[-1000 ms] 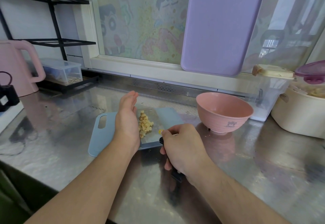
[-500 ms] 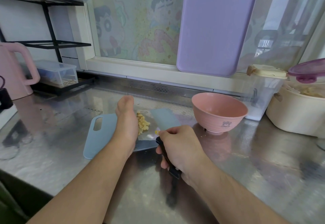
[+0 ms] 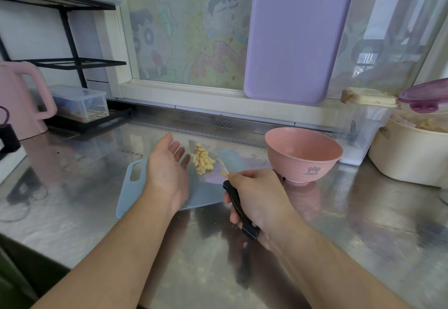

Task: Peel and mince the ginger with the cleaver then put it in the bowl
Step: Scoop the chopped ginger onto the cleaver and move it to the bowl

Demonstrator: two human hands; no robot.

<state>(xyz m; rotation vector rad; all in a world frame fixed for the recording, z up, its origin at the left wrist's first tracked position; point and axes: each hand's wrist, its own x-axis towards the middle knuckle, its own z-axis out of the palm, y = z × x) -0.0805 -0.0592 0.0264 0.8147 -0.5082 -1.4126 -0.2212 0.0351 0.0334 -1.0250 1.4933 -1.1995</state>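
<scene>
Beside open left hand (image 3: 167, 170), minced ginger (image 3: 203, 160).

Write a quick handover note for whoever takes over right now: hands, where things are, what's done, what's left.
Left hand: open, empty, beside the pile.
Right hand: grip shut on the cleaver handle, blade lying flat.
Minced ginger: piled on the blade, over the blue cutting board.
Pink bowl: right of the board.
Done: mincing, ginger gathered onto the blade.
Left: carry it to the bowl and tip it in.

cleaver (image 3: 208, 175) handle mostly hidden, kettle (image 3: 19, 100) cropped
</scene>
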